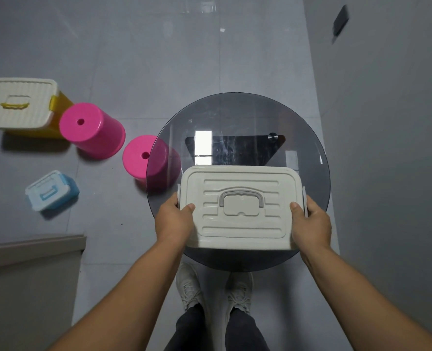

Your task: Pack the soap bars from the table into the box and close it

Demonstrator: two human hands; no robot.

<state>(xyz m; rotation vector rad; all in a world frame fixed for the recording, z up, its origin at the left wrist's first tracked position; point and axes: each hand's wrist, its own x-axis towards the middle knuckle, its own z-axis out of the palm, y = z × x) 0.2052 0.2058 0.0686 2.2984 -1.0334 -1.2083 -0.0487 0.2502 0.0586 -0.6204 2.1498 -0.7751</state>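
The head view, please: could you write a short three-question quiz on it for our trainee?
1. True or false: the lid is on the box.
2. Which hands grip the box? A) left only B) right only C) both
3. Fill in: the box sits on a round ____ table.

Key
1. True; the lid covers the box and its grey handle lies flat. The side latches cannot be judged.
2. C; the left hand holds one end and the right hand the other, thumbs on the lid.
3. Glass; a pink stool shows through it. No soap bars are in view.
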